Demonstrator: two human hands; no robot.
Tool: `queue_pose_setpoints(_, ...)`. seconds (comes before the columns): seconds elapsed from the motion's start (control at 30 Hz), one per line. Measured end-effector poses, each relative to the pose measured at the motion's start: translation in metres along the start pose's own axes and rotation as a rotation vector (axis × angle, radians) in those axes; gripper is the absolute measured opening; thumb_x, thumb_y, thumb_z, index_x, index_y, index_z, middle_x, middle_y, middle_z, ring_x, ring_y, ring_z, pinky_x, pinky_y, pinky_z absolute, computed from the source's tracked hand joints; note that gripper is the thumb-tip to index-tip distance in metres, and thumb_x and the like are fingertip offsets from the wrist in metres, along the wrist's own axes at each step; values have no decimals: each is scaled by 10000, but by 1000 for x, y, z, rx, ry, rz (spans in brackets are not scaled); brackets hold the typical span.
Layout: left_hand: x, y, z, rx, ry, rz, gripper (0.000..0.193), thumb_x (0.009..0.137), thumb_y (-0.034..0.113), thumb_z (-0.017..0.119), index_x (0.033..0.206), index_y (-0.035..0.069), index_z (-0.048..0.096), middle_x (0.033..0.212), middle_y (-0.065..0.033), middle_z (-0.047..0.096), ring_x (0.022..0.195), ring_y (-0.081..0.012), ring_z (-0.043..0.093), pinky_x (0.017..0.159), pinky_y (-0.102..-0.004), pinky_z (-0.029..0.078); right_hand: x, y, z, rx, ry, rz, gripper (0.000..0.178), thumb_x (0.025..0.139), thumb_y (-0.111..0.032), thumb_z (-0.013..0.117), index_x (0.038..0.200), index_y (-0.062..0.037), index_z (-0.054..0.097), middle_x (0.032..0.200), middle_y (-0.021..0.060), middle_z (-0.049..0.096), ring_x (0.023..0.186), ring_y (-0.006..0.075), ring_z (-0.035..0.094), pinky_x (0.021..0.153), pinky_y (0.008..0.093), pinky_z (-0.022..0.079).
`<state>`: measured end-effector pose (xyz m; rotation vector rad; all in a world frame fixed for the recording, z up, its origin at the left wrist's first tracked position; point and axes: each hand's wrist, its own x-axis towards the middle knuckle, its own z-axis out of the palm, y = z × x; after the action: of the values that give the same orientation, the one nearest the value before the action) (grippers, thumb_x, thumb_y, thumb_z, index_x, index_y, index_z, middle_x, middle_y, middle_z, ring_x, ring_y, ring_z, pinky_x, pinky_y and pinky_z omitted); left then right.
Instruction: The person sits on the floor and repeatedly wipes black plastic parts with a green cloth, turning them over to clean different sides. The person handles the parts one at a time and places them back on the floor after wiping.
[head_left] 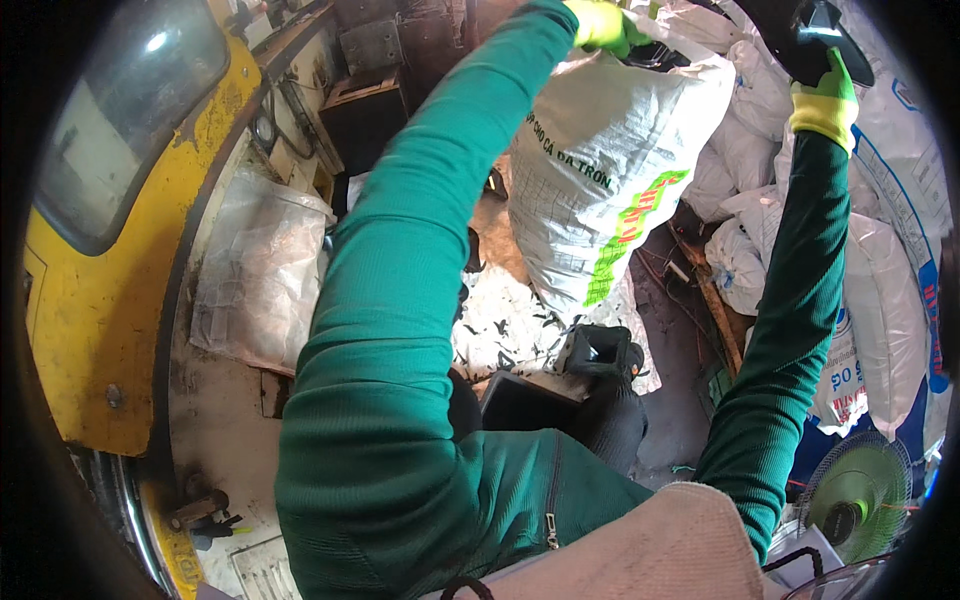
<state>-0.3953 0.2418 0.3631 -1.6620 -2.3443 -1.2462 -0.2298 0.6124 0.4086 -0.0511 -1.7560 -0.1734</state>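
My left hand (606, 28), in a yellow-green glove, grips the upper rim of a tall white woven sack (610, 150) with green and red print. Dark pieces (657, 57) show in the sack's mouth. At the upper right, my right hand (828, 102), gloved alike, is closed on a black, glossy plastic part (828, 45), raised beside the sack; its far end is cut off by the picture's rim. A black hollow plastic part (603, 350) lies by my right leg. Near my lap sits a black open box or tray (527, 404).
A yellow machine (190, 150) with a dark window stands left, a clear plastic bag (262, 265) hanging by it. Stuffed white bags (890, 310) pile up on the right. A green fan (855, 495) is at lower right. Black scraps litter a pale sheet (500, 325).
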Motion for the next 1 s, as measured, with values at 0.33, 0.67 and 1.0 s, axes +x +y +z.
queue_pose_setpoints(0.33, -1, 5, -6, 988, -294, -283, 370, 816, 293, 641, 1149, 150, 716, 1143, -108, 707, 1008, -292, 669, 911, -410, 491, -2, -26, 16, 245, -65, -52, 600, 784, -30, 684, 1364, -94, 546, 1133, 175, 693, 1019, 288, 689, 879, 317, 538)
queue_pose_setpoints(0.67, -82, -44, -4, -28, 801, -77, 156, 799, 130, 687, 944, 80, 715, 825, -7, 692, 775, -85, 601, 703, -285, 504, 17, -163, 42, 624, -298, 640, 327, 857, -164, 634, 1137, 1, 675, 1027, 188, 707, 877, 272, 667, 780, 374, 515)
queue_pose_setpoints(1.0, -91, -19, -12, -23, 668, -179, 296, 863, 340, 668, 954, 62, 708, 896, -139, 721, 814, -266, 670, 781, -370, 507, -11, -227, 74, 135, -1108, 363, 576, 938, -514, 547, 1375, -141, 502, 1252, 179, 643, 1169, 308, 616, 969, 397, 475)
